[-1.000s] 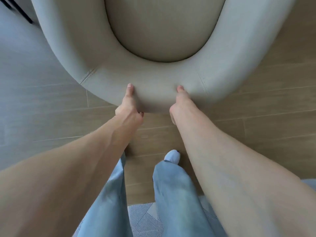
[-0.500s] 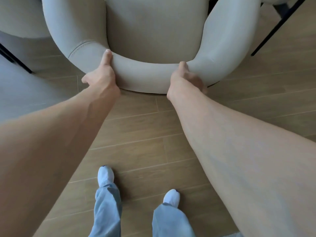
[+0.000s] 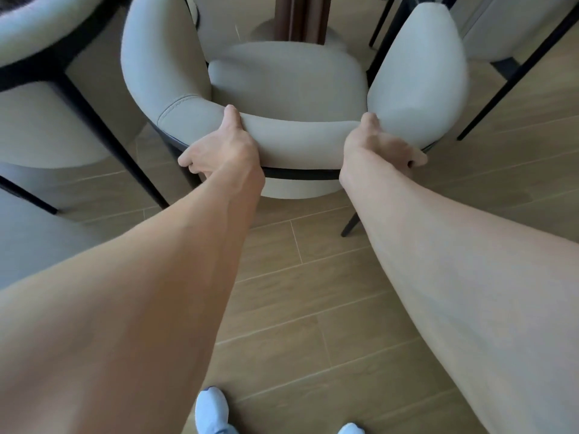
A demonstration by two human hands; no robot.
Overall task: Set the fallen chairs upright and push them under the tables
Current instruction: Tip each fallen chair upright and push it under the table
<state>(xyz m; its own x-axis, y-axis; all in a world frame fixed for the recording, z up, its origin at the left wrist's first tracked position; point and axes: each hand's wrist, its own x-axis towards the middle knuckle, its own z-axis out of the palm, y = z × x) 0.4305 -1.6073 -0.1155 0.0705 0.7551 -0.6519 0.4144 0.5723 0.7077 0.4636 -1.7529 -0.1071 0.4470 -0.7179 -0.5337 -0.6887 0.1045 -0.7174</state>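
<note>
So the beige chair (image 3: 288,86) is standing upright at 12 o'clock, seat facing away from the person. The left hand (image 3: 222,148) grips the curved backrest, thumb on top and fingers wrapped down the outside. The right hand (image 3: 379,145) clamps the same backrest toward 1 o'clock, same kind of hold. Another chair (image 3: 47,89) sits at 10 o'clock. The dark post (image 3: 300,17) past the seat is probably a table base, hard to say. Wood floor (image 3: 297,292) underneath.

Left hand (image 3: 219,151) fingers hidden behind chair (image 3: 294,139) backrest; neighbouring chair (image 3: 40,98) blurred, cut off at left edge
</note>
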